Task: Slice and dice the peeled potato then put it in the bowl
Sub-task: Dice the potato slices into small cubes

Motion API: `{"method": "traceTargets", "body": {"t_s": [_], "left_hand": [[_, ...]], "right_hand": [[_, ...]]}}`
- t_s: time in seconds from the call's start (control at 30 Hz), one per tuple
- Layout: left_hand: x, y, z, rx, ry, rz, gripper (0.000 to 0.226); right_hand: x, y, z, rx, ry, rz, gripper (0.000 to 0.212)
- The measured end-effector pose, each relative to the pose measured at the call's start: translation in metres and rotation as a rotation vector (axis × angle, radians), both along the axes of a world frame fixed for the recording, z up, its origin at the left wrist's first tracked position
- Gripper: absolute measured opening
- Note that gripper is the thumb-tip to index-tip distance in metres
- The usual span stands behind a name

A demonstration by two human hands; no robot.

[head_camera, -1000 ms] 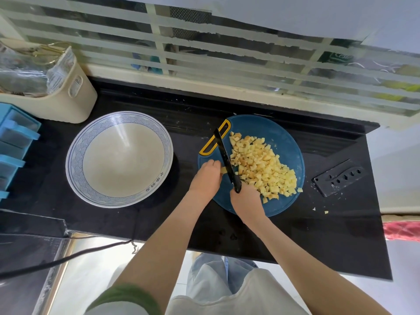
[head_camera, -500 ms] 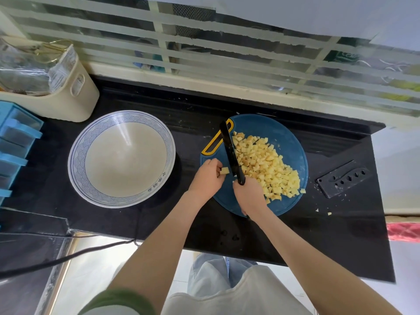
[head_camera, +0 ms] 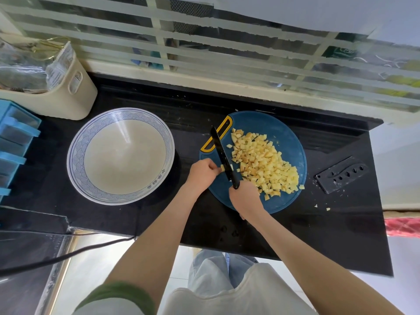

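A heap of yellow potato cubes (head_camera: 261,164) lies on the round blue cutting board (head_camera: 281,128). My right hand (head_camera: 244,197) grips the handle of a black knife (head_camera: 221,151), whose blade points away from me along the left side of the heap. My left hand (head_camera: 202,170) pinches a small potato piece (head_camera: 223,167) against the blade's left side. The wide white bowl (head_camera: 120,155) with a blue patterned rim stands left of the board, with nothing in it.
A black knife sheath (head_camera: 341,177) lies right of the board, with a few stray potato bits (head_camera: 321,206) near it. A cream basket (head_camera: 56,92) and blue drawers (head_camera: 13,142) stand at the left. The black counter's front edge runs just below my forearms.
The knife blade has shifted slightly left and stands against the small piece held by my left hand. My hands stay at the board's near left side.
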State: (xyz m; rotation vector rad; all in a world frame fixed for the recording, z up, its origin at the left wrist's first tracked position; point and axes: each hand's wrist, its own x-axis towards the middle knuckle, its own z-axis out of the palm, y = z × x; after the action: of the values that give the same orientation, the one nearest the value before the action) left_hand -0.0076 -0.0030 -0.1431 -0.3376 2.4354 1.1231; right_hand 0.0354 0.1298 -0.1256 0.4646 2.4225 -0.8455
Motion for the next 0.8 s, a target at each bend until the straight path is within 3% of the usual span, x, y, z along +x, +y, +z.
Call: {"method": "traceTargets", "body": {"t_s": [0.13,0.33,0.43,0.63,0.8], "left_hand": [[-0.002,-0.001,0.0,0.001,-0.017,-0.008,0.019],[-0.006,0.007,0.007,-0.068,-0.067,-0.072,0.032],[-0.005,0.011,0.006,-0.024,-0.068,-0.04,0.028],[-0.003,0.022,0.017,0.033,-0.102,-0.125,0.023],[-0.002,0.024,0.046,-0.15,-0.031,-0.102,0.025]], "right_hand": [[0.002,-0.003,-0.006,0.007,0.004,-0.021,0.019],[-0.009,-0.009,-0.006,-0.018,0.079,0.024,0.02],[-0.012,-0.003,-0.002,-0.015,0.087,0.028,0.024],[-0.014,0.03,0.021,0.168,0.167,0.17,0.033],[-0.015,0.052,0.045,0.329,0.181,0.28,0.024]]}}
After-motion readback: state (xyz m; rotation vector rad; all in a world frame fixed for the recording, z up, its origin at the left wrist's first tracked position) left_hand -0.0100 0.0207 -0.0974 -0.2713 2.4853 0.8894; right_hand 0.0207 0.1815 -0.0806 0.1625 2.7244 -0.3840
